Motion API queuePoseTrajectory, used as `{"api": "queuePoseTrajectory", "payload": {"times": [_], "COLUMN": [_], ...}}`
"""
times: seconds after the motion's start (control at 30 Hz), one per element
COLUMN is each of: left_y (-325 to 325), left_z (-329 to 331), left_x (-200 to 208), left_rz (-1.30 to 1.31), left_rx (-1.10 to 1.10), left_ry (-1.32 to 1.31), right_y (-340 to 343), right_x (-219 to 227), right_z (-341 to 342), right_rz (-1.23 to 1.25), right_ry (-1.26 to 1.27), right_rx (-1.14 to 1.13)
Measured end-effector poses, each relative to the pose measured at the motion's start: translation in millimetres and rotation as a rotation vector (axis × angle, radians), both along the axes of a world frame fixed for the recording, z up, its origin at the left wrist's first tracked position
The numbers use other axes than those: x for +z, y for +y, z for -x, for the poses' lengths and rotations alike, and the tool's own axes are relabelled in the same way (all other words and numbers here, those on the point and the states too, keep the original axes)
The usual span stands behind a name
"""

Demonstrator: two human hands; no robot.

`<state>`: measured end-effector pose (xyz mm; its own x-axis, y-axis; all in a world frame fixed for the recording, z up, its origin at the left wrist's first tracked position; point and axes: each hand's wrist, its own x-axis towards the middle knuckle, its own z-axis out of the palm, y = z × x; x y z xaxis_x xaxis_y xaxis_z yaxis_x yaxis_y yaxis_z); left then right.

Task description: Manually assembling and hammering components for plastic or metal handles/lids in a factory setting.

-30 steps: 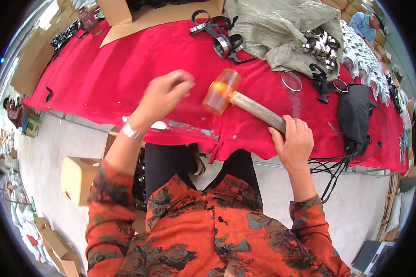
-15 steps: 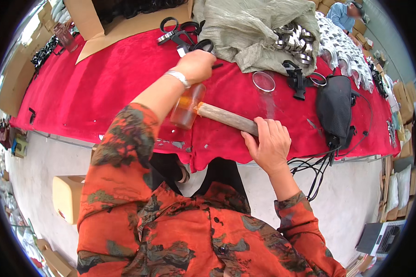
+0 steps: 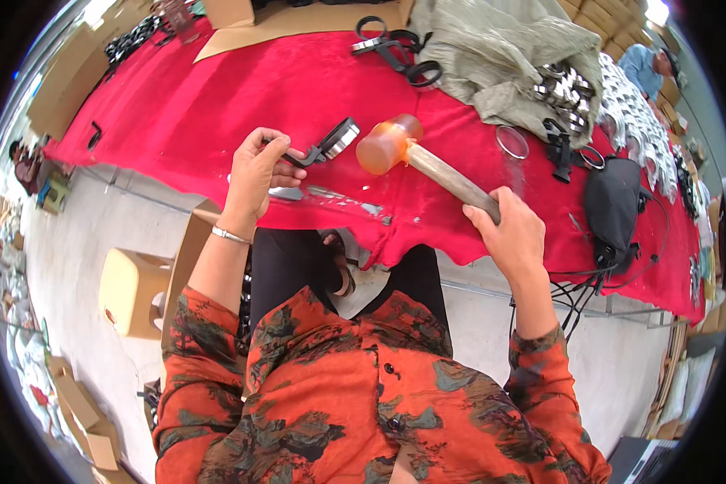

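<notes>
My left hand pinches the stem of a black ring-shaped bracket with a silvery band inside its ring, held above the near edge of the red cloth. My right hand is wrapped round the wooden handle of a mallet. Its translucent amber head is at the bracket's right, a small gap between them. Beyond both hands, several similar black ring pieces lie in a loose group on the cloth.
A greenish woven sack with silvery metal rings lies at the back right. A clear ring, black clip and black pouch with cables lie right. Another person is at far right; a beige stool stands left.
My left hand has come back from the group of black ring pieces toward me, now holding one bracket. The mallet stays in my right hand, its head now uncovered by my left arm.
</notes>
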<state>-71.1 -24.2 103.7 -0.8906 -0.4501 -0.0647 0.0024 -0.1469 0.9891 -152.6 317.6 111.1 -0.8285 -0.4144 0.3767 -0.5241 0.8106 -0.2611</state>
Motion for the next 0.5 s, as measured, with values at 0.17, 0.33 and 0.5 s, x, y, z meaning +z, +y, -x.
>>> {"api": "queuePoseTrajectory", "payload": {"times": [0.17,0.33,0.5], "left_y": [-14,-7,3], "left_z": [-36,-62,-73], "left_x": [-51,-61,-69], "left_rz": [-0.217,-0.148,0.08], "left_rx": [0.28,0.352,0.204], "left_ry": [0.235,0.211,0.108], "right_y": [-8,-38,-60], "right_x": [-1,6,-7], "right_z": [-35,-70,-85], "right_rz": [0.412,0.554,0.619], "right_ry": [-0.919,-1.392,-1.424], "right_rx": [0.187,0.293,0.24]}}
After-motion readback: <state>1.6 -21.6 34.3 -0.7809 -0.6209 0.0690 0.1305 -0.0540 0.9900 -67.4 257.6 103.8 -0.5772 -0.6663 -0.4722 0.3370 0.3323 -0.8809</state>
